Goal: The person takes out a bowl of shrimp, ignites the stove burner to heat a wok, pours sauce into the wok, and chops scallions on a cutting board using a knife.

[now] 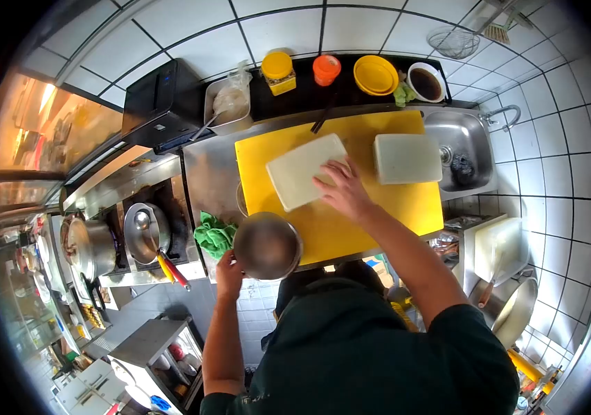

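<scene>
My left hand (229,275) grips the rim of a round metal bowl (294,243) at the front left corner of a yellow cutting board (392,214). The inside of the bowl is blurred. On the board, a white rectangular plastic container (299,171) sits at an angle. Over its right side lies my right hand (344,190), fingers spread and touching its pale top. A second white container (407,159) stands farther right on the board, apart from my hand. Left of the bowl is a crumpled green cloth (214,235).
A sink (472,142) adjoins the board's right end. Behind stand a tub with a ladle (230,104), a yellow-lidded jar (278,69), an orange-lidded jar (326,69), yellow bowls (376,75) and a bowl of dark liquid (425,81). A pan (146,232) rests on the stove at left.
</scene>
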`<action>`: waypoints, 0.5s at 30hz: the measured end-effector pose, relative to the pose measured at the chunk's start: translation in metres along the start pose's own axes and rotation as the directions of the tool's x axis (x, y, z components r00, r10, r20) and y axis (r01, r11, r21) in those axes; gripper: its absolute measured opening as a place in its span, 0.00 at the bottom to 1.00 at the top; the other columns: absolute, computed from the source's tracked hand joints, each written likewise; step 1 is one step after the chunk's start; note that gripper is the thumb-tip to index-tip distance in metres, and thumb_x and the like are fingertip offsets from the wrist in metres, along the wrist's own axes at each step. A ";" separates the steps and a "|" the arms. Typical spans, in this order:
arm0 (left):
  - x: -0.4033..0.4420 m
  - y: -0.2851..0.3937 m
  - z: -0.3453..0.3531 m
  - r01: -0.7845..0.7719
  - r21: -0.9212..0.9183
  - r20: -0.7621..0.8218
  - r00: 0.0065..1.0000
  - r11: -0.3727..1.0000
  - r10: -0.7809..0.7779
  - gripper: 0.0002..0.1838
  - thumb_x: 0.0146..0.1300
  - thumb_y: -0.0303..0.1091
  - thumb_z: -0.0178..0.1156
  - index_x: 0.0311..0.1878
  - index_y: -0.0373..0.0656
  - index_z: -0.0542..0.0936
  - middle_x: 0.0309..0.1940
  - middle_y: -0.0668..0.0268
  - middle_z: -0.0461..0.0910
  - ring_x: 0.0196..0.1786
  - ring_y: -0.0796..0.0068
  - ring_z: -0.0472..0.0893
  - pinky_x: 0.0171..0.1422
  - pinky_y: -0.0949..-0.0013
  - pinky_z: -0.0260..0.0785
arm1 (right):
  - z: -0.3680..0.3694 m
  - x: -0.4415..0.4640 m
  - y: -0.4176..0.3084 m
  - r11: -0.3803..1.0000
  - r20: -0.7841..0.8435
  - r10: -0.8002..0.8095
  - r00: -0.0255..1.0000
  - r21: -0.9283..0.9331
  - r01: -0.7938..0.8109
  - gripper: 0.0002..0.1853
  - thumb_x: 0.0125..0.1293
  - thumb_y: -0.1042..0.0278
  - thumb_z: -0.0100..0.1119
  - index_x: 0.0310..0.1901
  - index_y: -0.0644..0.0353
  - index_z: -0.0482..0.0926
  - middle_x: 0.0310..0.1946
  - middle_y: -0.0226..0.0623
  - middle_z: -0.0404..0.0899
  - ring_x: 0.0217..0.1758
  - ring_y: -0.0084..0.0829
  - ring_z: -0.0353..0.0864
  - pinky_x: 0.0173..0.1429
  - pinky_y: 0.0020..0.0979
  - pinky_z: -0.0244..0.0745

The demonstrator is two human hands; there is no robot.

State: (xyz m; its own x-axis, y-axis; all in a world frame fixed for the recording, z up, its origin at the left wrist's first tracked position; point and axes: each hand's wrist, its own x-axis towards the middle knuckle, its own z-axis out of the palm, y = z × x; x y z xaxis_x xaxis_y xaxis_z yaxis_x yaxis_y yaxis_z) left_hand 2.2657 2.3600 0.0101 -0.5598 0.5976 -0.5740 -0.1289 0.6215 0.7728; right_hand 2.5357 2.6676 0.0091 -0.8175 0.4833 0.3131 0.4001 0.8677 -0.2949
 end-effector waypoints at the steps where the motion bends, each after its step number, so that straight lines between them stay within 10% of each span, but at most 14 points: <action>1: 0.000 0.001 0.007 0.005 -0.070 0.038 0.999 0.998 -0.002 0.16 0.68 0.27 0.61 0.57 0.33 0.81 0.44 0.62 0.84 0.39 0.74 0.85 0.37 0.71 0.80 | 0.009 0.015 0.000 1.000 -0.011 -0.015 1.000 0.007 0.015 0.28 0.51 0.58 0.76 0.57 0.44 0.83 0.62 0.37 0.72 0.72 0.42 0.67 0.80 0.62 0.52; 11: 0.024 0.024 0.044 -0.024 -0.005 0.121 0.992 1.000 0.024 0.15 0.71 0.31 0.60 0.57 0.34 0.80 0.44 0.56 0.85 0.38 0.69 0.86 0.37 0.67 0.82 | 0.044 0.084 -0.038 0.998 0.067 0.060 0.996 0.025 -0.061 0.33 0.54 0.58 0.76 0.64 0.48 0.79 0.69 0.41 0.68 0.74 0.47 0.65 0.80 0.59 0.54; 15: 0.040 0.077 0.037 -0.506 0.561 -0.032 0.778 0.655 0.628 0.22 0.66 0.30 0.64 0.62 0.33 0.78 0.58 0.46 0.80 0.58 0.45 0.81 0.66 0.53 0.74 | -0.010 0.021 -0.005 0.943 -0.032 0.322 0.946 -0.077 -0.324 0.36 0.58 0.57 0.73 0.67 0.58 0.75 0.70 0.49 0.67 0.74 0.51 0.65 0.78 0.56 0.57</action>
State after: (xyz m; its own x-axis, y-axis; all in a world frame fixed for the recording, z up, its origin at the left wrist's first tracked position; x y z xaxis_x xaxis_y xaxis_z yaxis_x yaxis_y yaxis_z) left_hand 2.2634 2.4500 0.0363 -0.5426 0.8387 0.0475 0.6579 0.3891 0.6448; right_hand 2.5204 2.6744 0.0265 -0.6312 0.7406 0.2304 0.6739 0.6707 -0.3098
